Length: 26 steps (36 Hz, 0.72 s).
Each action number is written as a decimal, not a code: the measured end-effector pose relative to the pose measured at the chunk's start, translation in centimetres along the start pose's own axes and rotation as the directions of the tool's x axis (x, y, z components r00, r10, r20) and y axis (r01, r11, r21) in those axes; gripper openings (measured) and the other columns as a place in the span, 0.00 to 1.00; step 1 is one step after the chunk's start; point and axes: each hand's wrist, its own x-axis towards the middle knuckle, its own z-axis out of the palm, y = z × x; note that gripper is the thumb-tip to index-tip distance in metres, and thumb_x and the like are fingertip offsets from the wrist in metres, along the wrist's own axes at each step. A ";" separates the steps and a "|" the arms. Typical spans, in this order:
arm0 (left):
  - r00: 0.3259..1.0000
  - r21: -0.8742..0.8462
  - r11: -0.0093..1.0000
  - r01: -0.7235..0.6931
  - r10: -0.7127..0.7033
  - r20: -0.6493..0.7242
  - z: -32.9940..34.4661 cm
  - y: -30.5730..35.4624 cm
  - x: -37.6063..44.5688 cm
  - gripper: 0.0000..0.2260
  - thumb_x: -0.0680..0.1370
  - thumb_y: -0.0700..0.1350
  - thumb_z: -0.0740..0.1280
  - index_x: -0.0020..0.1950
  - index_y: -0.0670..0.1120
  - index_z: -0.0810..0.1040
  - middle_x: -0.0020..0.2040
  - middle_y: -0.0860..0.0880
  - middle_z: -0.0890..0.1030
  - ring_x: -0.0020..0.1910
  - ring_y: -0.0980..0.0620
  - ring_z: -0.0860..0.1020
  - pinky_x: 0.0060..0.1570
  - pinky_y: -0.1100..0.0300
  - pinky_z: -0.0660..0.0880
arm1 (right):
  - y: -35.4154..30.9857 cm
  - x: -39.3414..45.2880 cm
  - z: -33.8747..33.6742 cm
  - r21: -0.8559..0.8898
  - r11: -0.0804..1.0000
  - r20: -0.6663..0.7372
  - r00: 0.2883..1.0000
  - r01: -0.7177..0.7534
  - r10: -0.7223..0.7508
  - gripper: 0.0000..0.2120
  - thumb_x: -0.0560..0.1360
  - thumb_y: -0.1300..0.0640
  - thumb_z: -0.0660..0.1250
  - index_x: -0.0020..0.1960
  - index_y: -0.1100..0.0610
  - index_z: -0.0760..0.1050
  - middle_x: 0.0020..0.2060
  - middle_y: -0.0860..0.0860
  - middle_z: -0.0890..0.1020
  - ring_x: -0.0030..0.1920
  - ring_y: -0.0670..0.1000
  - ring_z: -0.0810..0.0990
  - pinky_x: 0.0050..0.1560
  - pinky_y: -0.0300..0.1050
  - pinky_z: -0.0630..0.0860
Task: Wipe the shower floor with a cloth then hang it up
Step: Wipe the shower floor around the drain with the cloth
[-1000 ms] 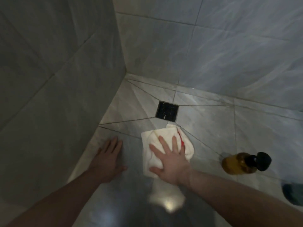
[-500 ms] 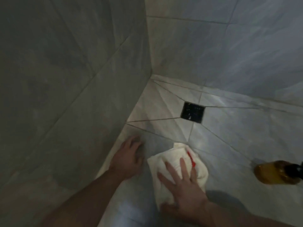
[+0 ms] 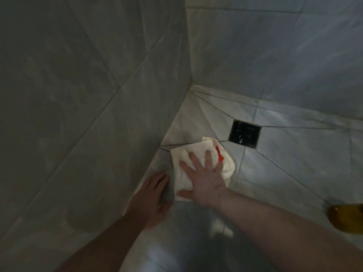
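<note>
Down on the shower floor (image 3: 275, 165), a cream cloth (image 3: 188, 154) with a red mark on it lies bunched close to the left wall (image 3: 78, 95), just short of the black square drain (image 3: 244, 133). The right hand (image 3: 204, 179) lies flat on top of the cloth, fingers straight and spread, pressing it against the tiles; its grip is released, not curled round the fabric. The left hand (image 3: 151, 197) rests palm down on the bare floor just beside the cloth, against the foot of the left wall, fingers straight and holding nothing. Both bare forearms reach in from the lower edge of the view. At the right edge, part of an amber bottle (image 3: 347, 217) lies on the floor, well apart from the cloth.
</note>
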 end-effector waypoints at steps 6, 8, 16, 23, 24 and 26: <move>0.999 -0.048 0.997 0.053 -0.053 0.013 0.8 0.2 -0.1 0.33 0.72 0.57 0.63 0.75 0.43 0.66 0.73 0.46 0.68 0.73 0.50 0.61 0.73 0.66 0.49 | 1.2 -1.7 0.5 -0.007 0.997 0.038 0.996 0.081 -0.081 0.59 0.62 0.25 0.67 0.78 0.42 0.34 0.78 0.49 0.34 0.74 0.69 0.30 0.67 0.77 0.35; 0.999 -0.027 0.999 0.045 -0.045 0.018 0.9 0.0 0.0 0.33 0.72 0.57 0.62 0.75 0.43 0.66 0.73 0.46 0.68 0.73 0.50 0.61 0.73 0.65 0.49 | 2.2 -2.8 0.5 0.029 0.995 0.009 0.995 0.097 -0.097 0.52 0.68 0.28 0.65 0.79 0.42 0.38 0.79 0.48 0.37 0.76 0.66 0.32 0.70 0.75 0.37; 0.904 0.188 0.964 0.185 -0.243 0.352 -3.3 3.5 2.0 0.41 0.75 0.53 0.64 0.80 0.46 0.44 0.80 0.50 0.43 0.79 0.50 0.47 0.76 0.57 0.52 | 3.4 -7.2 -1.8 0.151 0.988 0.101 0.995 -0.013 -0.003 0.32 0.76 0.45 0.64 0.78 0.43 0.57 0.80 0.47 0.49 0.78 0.63 0.42 0.73 0.68 0.41; 0.839 0.056 0.955 0.290 -0.282 0.465 -10.0 10.8 0.1 0.35 0.76 0.45 0.64 0.79 0.50 0.52 0.80 0.51 0.51 0.78 0.49 0.48 0.75 0.55 0.56 | 2.5 -14.5 -6.0 0.537 0.780 0.273 0.941 -0.321 0.199 0.22 0.77 0.44 0.59 0.68 0.51 0.74 0.65 0.52 0.78 0.69 0.55 0.73 0.70 0.43 0.62; 0.843 0.003 0.952 0.307 -0.273 0.463 -11.3 12.1 -0.8 0.35 0.76 0.44 0.64 0.79 0.50 0.52 0.79 0.51 0.52 0.78 0.50 0.49 0.75 0.56 0.56 | 2.7 -15.8 -6.6 0.550 0.752 0.309 0.925 -0.364 0.222 0.22 0.77 0.45 0.59 0.68 0.52 0.75 0.64 0.52 0.79 0.68 0.54 0.73 0.69 0.42 0.62; 0.845 -0.051 0.947 0.318 -0.259 0.468 -13.8 14.3 -2.7 0.35 0.76 0.43 0.64 0.79 0.50 0.51 0.79 0.51 0.51 0.78 0.51 0.50 0.75 0.57 0.56 | 3.1 -18.7 -8.6 0.591 0.689 0.341 0.904 -0.420 0.259 0.25 0.75 0.41 0.58 0.65 0.53 0.77 0.61 0.53 0.80 0.65 0.55 0.76 0.66 0.42 0.66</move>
